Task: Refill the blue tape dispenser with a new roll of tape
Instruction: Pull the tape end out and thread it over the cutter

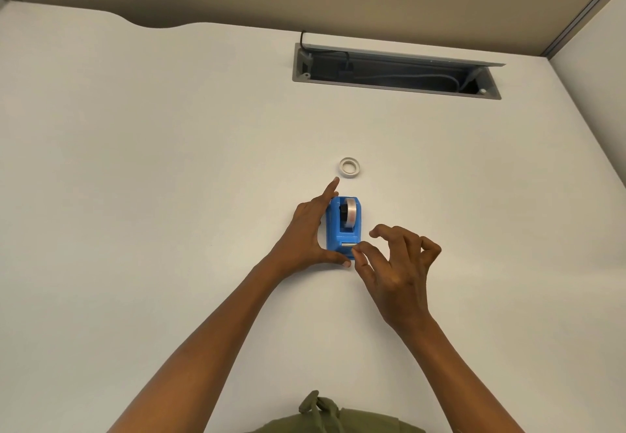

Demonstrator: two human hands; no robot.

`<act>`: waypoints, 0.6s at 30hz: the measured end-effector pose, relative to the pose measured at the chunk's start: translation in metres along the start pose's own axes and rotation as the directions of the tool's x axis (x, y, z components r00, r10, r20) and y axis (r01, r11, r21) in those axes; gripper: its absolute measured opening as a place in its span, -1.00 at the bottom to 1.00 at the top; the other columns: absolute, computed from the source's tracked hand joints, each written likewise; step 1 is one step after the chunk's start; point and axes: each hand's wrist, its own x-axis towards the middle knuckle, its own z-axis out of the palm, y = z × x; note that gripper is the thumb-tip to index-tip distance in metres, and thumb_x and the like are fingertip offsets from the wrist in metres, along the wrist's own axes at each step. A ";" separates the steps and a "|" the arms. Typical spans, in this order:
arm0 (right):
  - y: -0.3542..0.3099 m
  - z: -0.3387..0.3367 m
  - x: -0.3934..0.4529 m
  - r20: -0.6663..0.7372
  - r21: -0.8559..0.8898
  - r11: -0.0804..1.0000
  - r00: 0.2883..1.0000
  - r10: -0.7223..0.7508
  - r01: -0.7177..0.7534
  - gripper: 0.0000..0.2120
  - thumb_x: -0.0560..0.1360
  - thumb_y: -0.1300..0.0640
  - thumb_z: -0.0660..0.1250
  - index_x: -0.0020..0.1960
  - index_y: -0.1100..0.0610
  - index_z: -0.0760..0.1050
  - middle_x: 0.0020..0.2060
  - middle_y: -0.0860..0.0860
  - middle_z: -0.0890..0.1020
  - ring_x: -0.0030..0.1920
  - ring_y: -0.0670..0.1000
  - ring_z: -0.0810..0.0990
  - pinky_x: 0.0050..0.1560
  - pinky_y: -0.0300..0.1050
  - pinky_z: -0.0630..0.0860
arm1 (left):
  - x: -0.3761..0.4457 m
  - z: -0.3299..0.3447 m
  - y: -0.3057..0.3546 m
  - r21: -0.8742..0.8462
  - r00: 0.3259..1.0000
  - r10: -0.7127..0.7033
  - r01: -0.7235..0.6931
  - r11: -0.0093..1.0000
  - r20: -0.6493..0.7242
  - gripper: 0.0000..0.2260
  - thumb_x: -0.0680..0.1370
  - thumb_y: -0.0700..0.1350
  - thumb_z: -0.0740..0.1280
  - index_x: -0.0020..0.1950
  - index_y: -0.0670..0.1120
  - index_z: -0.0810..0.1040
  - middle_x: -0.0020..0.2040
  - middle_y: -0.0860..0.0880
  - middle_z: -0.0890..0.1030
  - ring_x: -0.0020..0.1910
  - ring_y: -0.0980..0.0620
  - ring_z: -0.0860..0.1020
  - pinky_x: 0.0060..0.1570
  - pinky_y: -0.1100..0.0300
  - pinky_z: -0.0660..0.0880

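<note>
a: blue tape dispenser (343, 225) standing on the white desk (169, 178), near-centre; long axis running near to far, cutter end nearest, a roll (350, 214) seated upright in the far half.

b: and a second ring of tape (349, 166) lying flat just beyond the far end — apart from the dispenser, touched by nothing; cannot tell which of the two is the fresh one.

a: left hand (311, 232) clasping the dispenser from its left side; thumb hooked round the near end, index finger stretched along the left wall and pointing far, almost to the loose ring.

b: right hand (396, 263) at the near right corner; thumb and forefinger pinched together right at the cutter, probably on the tape's free end, though too thin to see; remaining fingers curled loosely, holding nothing.

a: judged late in the job — threading or tearing at the blade, with the body braced.

b: key relation then: cutter directly left of the right fingertips, touching or nearly so; roll farther along the same axis; any pull likely to run toward the near edge, against the left hand's hold.

a: far off, an open cable tray (396, 73) set in the desk; not involved.
</note>
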 end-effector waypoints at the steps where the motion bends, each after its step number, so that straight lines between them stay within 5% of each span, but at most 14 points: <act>1: 0.000 0.000 0.000 -0.005 0.001 1.000 1.000 -0.001 0.001 -0.95 0.42 0.15 0.43 -0.18 0.12 0.60 0.04 0.00 0.44 0.03 0.06 0.45 -0.05 0.01 0.19 | 0.000 0.000 0.000 -0.001 1.000 0.001 -0.001 1.000 0.000 0.06 0.19 0.12 0.57 0.43 0.26 -0.13 0.43 0.08 0.28 0.29 0.13 0.27 0.31 0.08 0.32; 11: 0.000 0.002 0.000 -0.043 -0.068 0.989 0.990 -0.137 0.133 -0.94 0.41 0.19 0.43 -0.24 0.12 0.60 0.00 0.02 0.44 -0.05 0.06 0.46 -0.10 0.01 0.17 | -0.001 -0.001 -0.001 -0.012 1.000 0.014 -0.014 1.000 -0.003 0.06 0.20 0.12 0.57 0.45 0.26 -0.12 0.41 0.11 0.29 0.30 0.12 0.27 0.28 0.12 0.32; 18: 0.007 0.005 -0.018 -0.030 -0.167 0.956 0.968 -0.250 0.242 -0.84 0.41 0.24 0.42 -0.02 0.12 0.65 -0.03 0.06 0.59 -0.07 0.04 0.46 -0.11 0.01 0.19 | -0.001 -0.001 -0.001 0.000 1.000 0.011 -0.011 1.000 -0.004 0.06 0.20 0.15 0.55 0.46 0.23 -0.12 0.42 0.11 0.28 0.31 0.10 0.28 0.29 0.10 0.34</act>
